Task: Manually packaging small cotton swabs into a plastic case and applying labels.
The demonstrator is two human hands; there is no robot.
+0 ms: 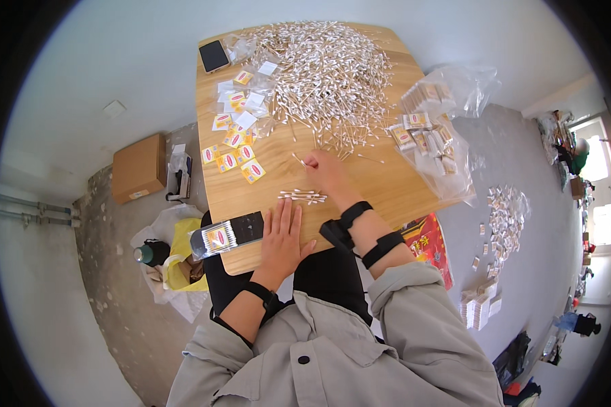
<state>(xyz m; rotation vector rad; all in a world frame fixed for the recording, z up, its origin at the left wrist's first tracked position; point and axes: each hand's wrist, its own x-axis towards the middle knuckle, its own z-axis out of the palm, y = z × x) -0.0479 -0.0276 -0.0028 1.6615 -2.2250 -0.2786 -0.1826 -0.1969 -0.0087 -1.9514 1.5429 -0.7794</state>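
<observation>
My left hand lies flat near the table's front edge, fingers stretched out. Its fingertips reach a small row of cotton swabs, perhaps touching it. Farther up the wooden table, my right hand is closed, with a single cotton swab at its fingertips. Beyond it spreads a large heap of loose cotton swabs. Left of my left hand, a clear packet of swabs with a yellow and white label lies beside a flat black piece.
Yellow and white cards and small clear bags lie on the table's left, below a dark phone. A clear bag of packed swabs overhangs the right edge. On the floor are a cardboard box, a yellow bag and scattered packets.
</observation>
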